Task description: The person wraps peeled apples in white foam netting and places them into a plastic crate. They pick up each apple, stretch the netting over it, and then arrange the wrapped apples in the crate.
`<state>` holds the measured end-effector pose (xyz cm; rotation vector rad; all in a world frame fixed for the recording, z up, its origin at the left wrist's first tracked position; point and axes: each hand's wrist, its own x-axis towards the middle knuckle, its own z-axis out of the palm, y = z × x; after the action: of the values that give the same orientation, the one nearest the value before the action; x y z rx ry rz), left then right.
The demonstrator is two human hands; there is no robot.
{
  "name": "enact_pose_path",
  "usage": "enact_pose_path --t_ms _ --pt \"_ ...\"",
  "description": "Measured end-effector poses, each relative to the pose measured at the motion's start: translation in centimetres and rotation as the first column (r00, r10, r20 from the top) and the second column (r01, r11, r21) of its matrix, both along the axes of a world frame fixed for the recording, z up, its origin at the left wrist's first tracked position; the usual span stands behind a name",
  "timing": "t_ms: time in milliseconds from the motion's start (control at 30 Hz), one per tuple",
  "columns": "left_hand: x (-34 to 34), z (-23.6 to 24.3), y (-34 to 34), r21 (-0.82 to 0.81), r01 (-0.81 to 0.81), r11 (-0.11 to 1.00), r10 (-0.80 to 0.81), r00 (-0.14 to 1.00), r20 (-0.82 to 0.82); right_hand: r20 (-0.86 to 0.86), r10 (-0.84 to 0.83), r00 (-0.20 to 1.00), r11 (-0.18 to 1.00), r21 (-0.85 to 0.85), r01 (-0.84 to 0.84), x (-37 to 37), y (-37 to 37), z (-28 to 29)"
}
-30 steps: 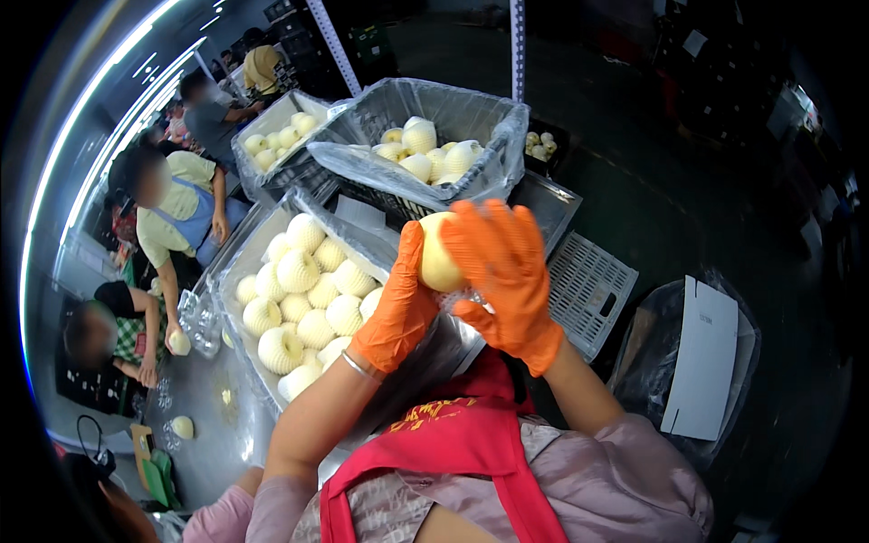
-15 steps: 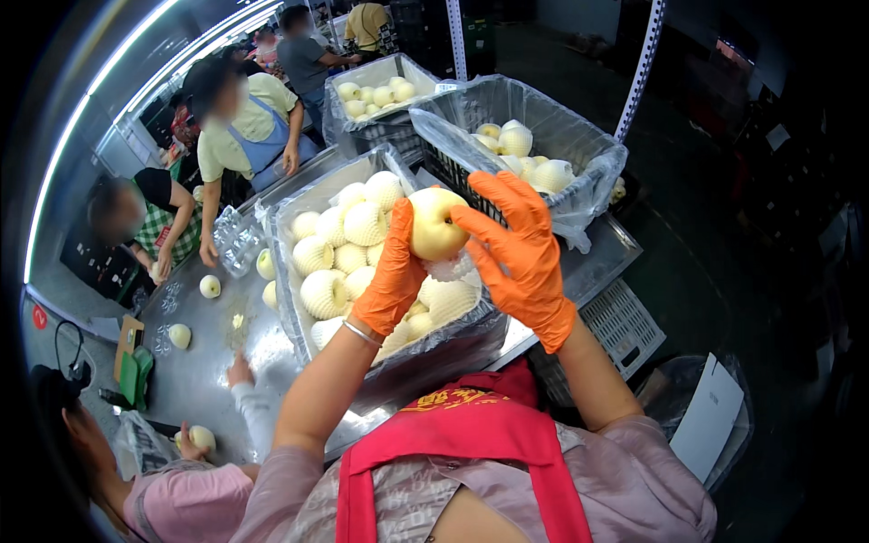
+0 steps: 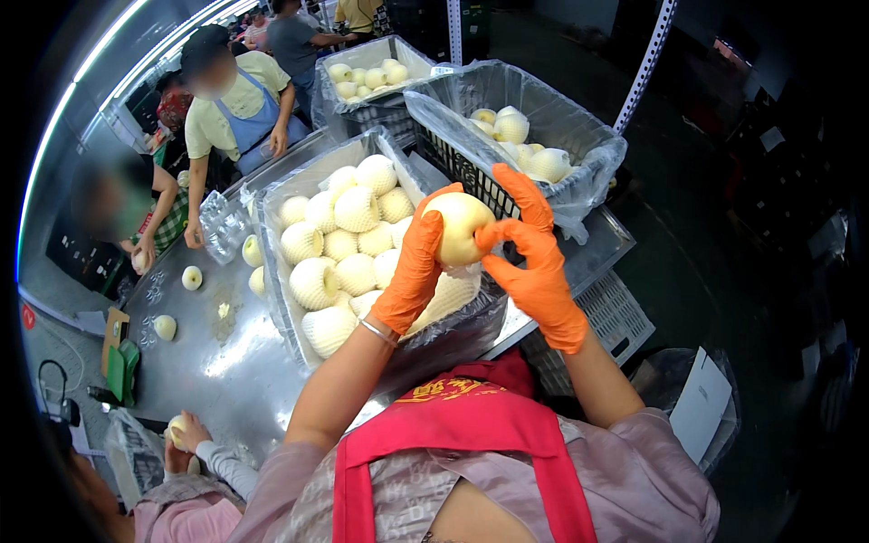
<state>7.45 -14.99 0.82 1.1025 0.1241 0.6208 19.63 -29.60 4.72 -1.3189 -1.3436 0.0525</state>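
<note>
While the left hand is cupping it from the side, the pale yellow fruit is sitting between the two hands, its hollowed end facing the right hand. The left fingers and thumb are wrapping around its flank, closing on it firmly enough to be carrying its weight. The right thumb and forefinger are coming together at the hollow, while other fingers are spreading upward; whether those tips are pinching anything small is staying hidden from this angle, so I cannot tell.

Judging by its bulk, the fruit is probably weighing fairly solidly in one palm, its flesh being stiff yet prone to bruising. Its smooth, rounded skin is likely offering little to hook onto, so the orange gloves are presumably helping against slipping. A broad palm hold around its widest part is looking safest, the hollow being better suited to light fingertips than to squeezing.

Left of the grip and beneath it, foam-netted fruits are filling a plastic-lined crate. Beyond the right fingers, a black crate is holding more.
</note>
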Motion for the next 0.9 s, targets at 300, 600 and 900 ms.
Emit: enact_pose_path --t_ms 300,600,900 --pt "-0.2 0.2 0.3 -0.165 0.082 0.983 -0.075 0.996 0.052 -0.074 -0.445 0.893 0.817 -0.441 0.371 3.0 -11.5 -14.7" --pt "-2.4 2.2 3.3 -0.563 0.125 0.817 -0.058 0.989 0.135 0.501 -0.162 0.850 0.137 -0.842 0.522 7.8 -20.1 -16.7" --pt "-4.3 2.3 9.1 -0.457 0.036 0.889 0.044 0.986 0.163 0.082 0.121 0.989 0.991 -0.065 -0.116 0.1 4.5 2.9"
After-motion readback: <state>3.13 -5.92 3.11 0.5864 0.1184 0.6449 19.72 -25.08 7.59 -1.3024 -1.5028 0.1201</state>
